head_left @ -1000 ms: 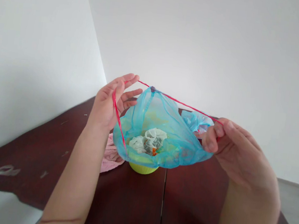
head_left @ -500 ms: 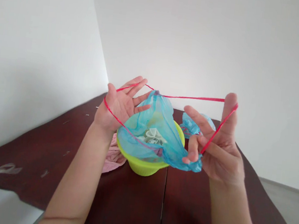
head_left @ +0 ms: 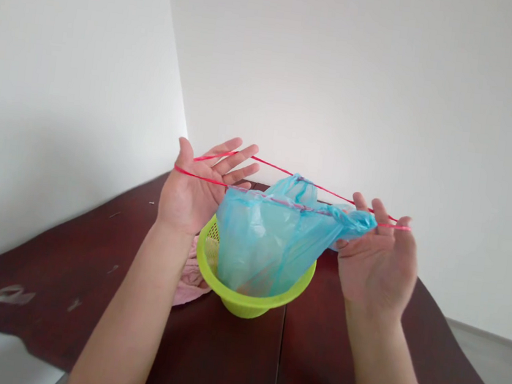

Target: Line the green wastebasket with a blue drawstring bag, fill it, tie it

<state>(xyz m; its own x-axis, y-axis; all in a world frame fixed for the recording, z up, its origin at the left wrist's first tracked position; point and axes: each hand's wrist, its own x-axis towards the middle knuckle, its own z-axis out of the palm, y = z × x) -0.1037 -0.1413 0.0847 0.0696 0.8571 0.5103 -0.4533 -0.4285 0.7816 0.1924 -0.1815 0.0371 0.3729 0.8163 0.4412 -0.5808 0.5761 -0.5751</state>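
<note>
A light-blue translucent plastic bag (head_left: 259, 242) hangs by its red drawstring (head_left: 271, 164), stretched between my hands. My left hand (head_left: 191, 194) has its fingers spread, the string looped around its thumb and fingers. Opposite it, my right hand (head_left: 377, 264) is open too, with the string's other end round its thumb and behind its fingers. Gathered bag plastic reaches this hand's fingers. The bag's lower part sits inside a yellow-green plastic basket (head_left: 245, 309). What lies in the bag is hidden by its front side.
The basket stands on a dark red-brown table (head_left: 218, 360) with a seam down its middle. A pink cloth (head_left: 191, 277) lies at the basket's left. Torn white scraps (head_left: 10, 295) mark the table's left side. White walls (head_left: 343, 72) rise behind.
The bag's front edge has risen, hiding the pale crumpled thing seen inside before. My right hand has turned and its fingers have straightened. The string is pulled into two nearly parallel lines.
</note>
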